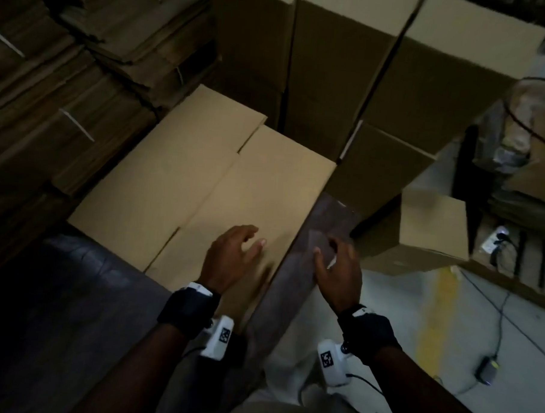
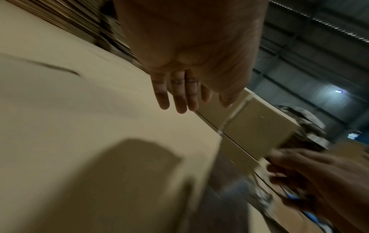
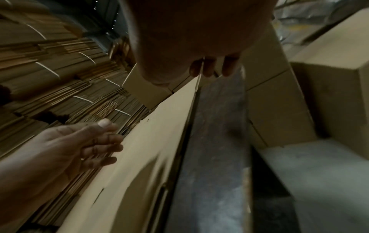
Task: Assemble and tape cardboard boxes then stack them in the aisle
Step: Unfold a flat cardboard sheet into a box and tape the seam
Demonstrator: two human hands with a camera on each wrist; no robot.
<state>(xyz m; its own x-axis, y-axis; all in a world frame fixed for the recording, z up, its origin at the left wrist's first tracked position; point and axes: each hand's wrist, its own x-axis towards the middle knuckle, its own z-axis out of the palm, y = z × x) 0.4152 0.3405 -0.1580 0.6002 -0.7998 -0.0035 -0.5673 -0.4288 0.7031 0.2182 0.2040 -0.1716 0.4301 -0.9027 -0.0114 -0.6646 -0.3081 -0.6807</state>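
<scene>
Fingers straight, spread — left hand (image 1: pixel 231 257) over flat cardboard box (image 1: pixel 184 183); right hand (image 1: pixel 337 271) grip loose, empty, beside edge.

Flat carton (image 1: pixel 185 177) before stacked boxes (image 1: pixel 339 68), bundled cardboard (image 1: pixel 51 87) to its left

Dark tabletop (image 1: pixel 306 261), flattened cardboard box (image 1: pixel 203 184) lying on it, box edge near tabletop's right side
</scene>
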